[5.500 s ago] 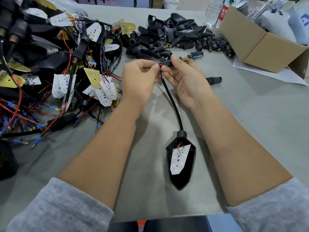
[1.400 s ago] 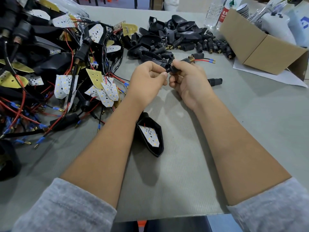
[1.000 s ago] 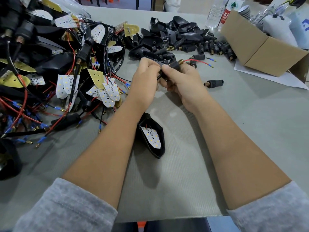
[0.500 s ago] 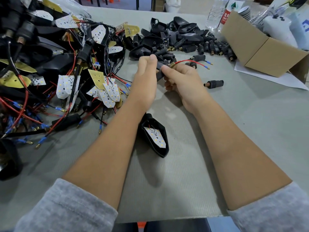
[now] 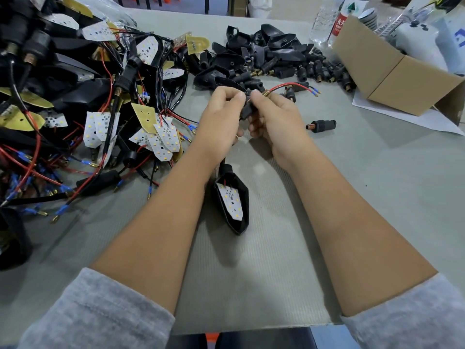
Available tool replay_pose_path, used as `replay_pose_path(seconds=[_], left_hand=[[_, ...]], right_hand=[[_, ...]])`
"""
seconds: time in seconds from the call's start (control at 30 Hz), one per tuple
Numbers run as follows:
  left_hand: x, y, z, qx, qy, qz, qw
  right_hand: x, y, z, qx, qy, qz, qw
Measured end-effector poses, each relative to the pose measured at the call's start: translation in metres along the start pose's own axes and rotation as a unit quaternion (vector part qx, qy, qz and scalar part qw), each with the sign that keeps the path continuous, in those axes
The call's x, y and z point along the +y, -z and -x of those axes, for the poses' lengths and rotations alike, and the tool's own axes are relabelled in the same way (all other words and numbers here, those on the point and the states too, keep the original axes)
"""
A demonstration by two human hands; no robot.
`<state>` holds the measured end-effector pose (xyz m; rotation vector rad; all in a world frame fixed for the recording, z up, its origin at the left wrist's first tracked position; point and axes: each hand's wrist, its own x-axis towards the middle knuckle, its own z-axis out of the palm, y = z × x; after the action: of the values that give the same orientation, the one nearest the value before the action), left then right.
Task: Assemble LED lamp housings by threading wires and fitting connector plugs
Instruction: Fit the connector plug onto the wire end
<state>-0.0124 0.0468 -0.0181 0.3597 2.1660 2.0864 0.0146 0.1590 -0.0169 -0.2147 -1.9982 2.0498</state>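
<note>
Black connector plug (image 5: 247,108) between both hands' fingers (image 5: 259,96)

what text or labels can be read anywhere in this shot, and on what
Red bottle label: white characters, too blurred to read.
White bottle label: green triangle logo, no legible words.
White bag: part of a blue mark, cut off by the edge, unreadable.
LED boards: no legible print.

Bright, even overhead light, soft shadows beneath the forearms, wide-angle bending at edges, slight softness overall
</note>
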Motion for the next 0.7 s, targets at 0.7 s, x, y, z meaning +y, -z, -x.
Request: replay_pose_path(seconds=[0.7], left_hand=[[-0.005, 0.005, -0.004, -0.11, -0.01, -0.096, 0.989]], right_hand=[[0.0, 0.008, -0.006, 0.077, -0.016, -0.051, 0.996]])
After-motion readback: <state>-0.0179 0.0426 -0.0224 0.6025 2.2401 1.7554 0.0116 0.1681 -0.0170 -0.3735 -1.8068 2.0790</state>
